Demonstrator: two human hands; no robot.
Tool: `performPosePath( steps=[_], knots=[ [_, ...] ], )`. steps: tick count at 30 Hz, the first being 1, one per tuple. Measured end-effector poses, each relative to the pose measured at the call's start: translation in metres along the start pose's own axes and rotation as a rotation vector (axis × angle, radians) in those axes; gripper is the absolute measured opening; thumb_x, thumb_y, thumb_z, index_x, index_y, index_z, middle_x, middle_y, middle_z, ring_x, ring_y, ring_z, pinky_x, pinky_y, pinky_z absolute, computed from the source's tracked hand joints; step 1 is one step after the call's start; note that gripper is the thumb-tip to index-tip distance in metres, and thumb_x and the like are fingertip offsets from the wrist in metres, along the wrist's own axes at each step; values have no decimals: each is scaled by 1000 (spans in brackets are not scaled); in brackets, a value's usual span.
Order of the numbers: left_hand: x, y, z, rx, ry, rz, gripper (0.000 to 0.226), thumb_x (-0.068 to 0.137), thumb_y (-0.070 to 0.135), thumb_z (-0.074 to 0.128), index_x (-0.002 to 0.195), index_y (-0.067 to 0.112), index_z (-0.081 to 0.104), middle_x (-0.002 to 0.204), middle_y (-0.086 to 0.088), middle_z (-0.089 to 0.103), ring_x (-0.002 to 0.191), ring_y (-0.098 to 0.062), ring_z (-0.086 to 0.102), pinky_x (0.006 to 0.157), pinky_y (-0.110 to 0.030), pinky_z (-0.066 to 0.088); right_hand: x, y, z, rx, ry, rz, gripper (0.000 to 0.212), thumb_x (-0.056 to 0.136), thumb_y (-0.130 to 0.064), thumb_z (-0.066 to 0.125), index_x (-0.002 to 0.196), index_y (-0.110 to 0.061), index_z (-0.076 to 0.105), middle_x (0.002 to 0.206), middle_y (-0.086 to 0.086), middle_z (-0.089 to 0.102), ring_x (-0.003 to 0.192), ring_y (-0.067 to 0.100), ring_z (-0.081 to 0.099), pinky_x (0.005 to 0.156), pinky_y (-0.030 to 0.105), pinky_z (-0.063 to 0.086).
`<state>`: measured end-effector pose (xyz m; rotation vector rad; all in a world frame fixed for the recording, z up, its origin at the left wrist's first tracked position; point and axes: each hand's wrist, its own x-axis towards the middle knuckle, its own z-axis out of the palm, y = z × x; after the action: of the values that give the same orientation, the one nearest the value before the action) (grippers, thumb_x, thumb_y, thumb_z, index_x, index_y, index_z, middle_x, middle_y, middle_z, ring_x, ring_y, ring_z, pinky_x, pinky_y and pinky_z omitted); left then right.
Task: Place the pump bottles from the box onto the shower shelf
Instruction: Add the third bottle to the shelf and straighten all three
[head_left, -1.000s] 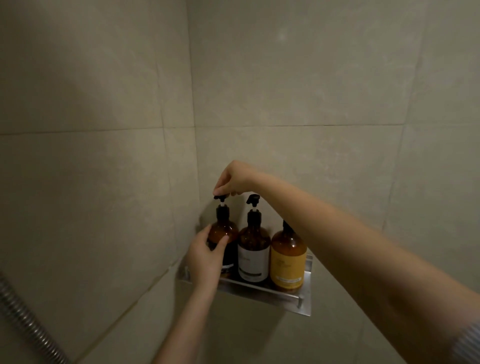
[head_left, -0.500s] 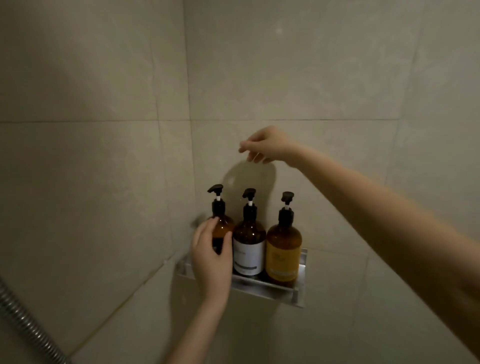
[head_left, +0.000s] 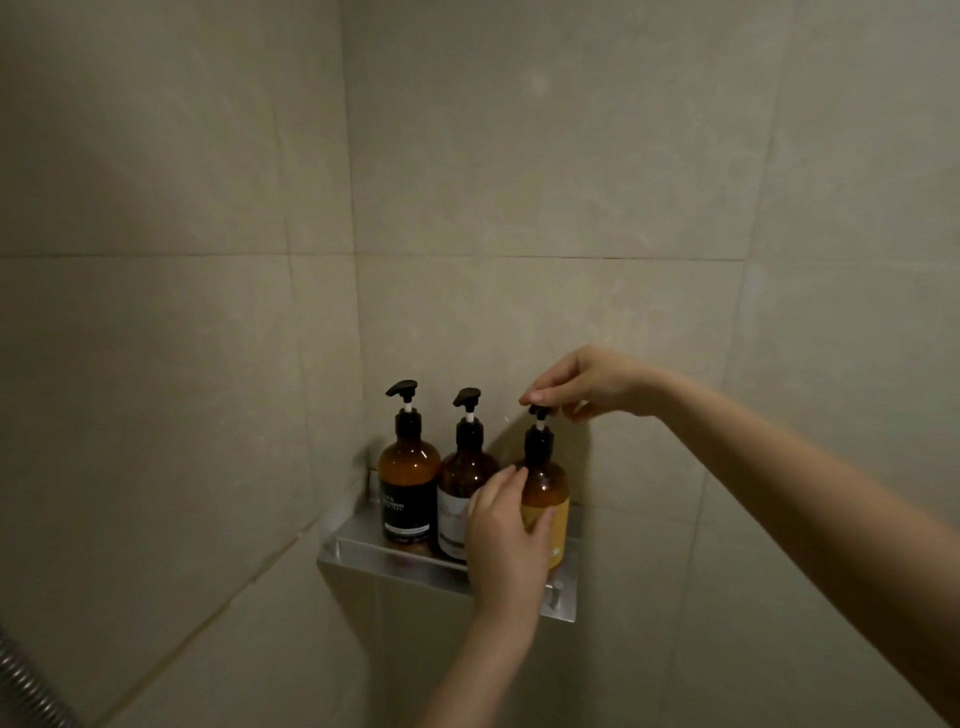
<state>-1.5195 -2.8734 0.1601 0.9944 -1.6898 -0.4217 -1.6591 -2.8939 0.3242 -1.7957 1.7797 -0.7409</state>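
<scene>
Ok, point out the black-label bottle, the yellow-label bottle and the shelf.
black-label bottle (head_left: 408, 506): head view, on its dark label.
yellow-label bottle (head_left: 548, 480): head view, on its amber shoulder.
shelf (head_left: 395, 564): head view, on its front rail.

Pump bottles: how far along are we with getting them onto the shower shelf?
Done: three bottles stand on the shelf: the black-label bottle, white-label bottle and yellow-label bottle. In hand: the left hand grips the yellow-label bottle's body; the right hand pinches its pump. Left: letting go; the box is out of view.

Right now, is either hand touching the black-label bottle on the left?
No, the left hand grips the yellow-label bottle and the right hand pinches its pump.
</scene>
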Motion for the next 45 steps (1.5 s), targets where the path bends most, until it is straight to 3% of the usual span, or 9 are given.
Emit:
performPosePath(
  steps=[5, 10, 13, 17, 21, 25, 31, 35, 45],
  knots=[
    [1, 0, 0, 32, -6, 0, 50, 81, 23, 68, 128, 20, 54, 132, 6, 54, 125, -6, 44, 101, -16, 32, -2, 2, -2, 45, -80, 0, 25, 84, -31, 66, 107, -24, 71, 83, -10, 63, 77, 11, 57, 75, 28, 49],
    [2, -4, -6, -36, -35, 24, 43, 84, 24, 64, 126, 22, 56, 129, 10, 54, 119, 2, 44, 98, -14, 34, -6, 4, -1, 33, -61, -5, 30, 88, -37, 58, 114, -24, 67, 88, -3, 64, 81, 14, 60, 72, 27, 49],
    [5, -19, -27, -156, 154, 2, 31, 87, 16, 58, 115, 30, 58, 115, 15, 58, 103, 12, 49, 85, -8, 41, -11, 10, -2, 175, 55, -17, 35, 93, -42, 47, 118, -22, 62, 91, 4, 64, 86, 18, 63, 74, 29, 50],
    [29, -57, -64, -253, 386, -238, 27, 94, 14, 45, 113, 22, 62, 111, 6, 62, 97, -5, 54, 79, -21, 41, -27, 42, 19, 286, 293, 4, 32, 96, -36, 43, 109, -16, 65, 86, 6, 63, 74, 16, 60, 65, 24, 49],
    [61, -92, -89, -210, 238, -313, 32, 95, 22, 43, 123, 14, 58, 125, -4, 60, 105, -9, 51, 86, -25, 37, -45, 86, 61, 377, 274, 121, 30, 93, -30, 52, 114, -10, 62, 78, 2, 57, 69, 14, 53, 59, 22, 43],
    [90, -106, -100, -157, 27, -318, 43, 92, 39, 48, 130, 20, 52, 134, -2, 55, 116, -15, 50, 96, -33, 38, -51, 104, 92, 270, 291, 104, 48, 81, -35, 69, 124, -19, 54, 109, 4, 59, 92, 15, 59, 63, 20, 48],
    [105, -94, -98, -284, -227, -359, 51, 86, 22, 62, 133, 10, 47, 136, -10, 52, 124, -24, 48, 101, -33, 39, -40, 97, 112, 225, 329, 10, 71, 71, -32, 78, 133, -24, 44, 120, 0, 55, 105, 17, 56, 84, 34, 55],
    [104, -89, -97, -294, -222, -357, 45, 85, 10, 62, 128, 4, 52, 130, -13, 57, 120, -26, 51, 93, -31, 41, -35, 92, 117, 274, 300, -10, 74, 73, -22, 78, 137, -25, 38, 116, -7, 49, 106, 16, 53, 86, 38, 54],
    [104, -93, -98, -297, -180, -368, 48, 82, 11, 66, 127, 3, 53, 129, -14, 58, 117, -25, 54, 98, -35, 43, -33, 98, 112, 300, 261, -60, 69, 75, -17, 76, 134, -29, 41, 101, -24, 47, 104, 12, 52, 72, 22, 52]
  ],
)
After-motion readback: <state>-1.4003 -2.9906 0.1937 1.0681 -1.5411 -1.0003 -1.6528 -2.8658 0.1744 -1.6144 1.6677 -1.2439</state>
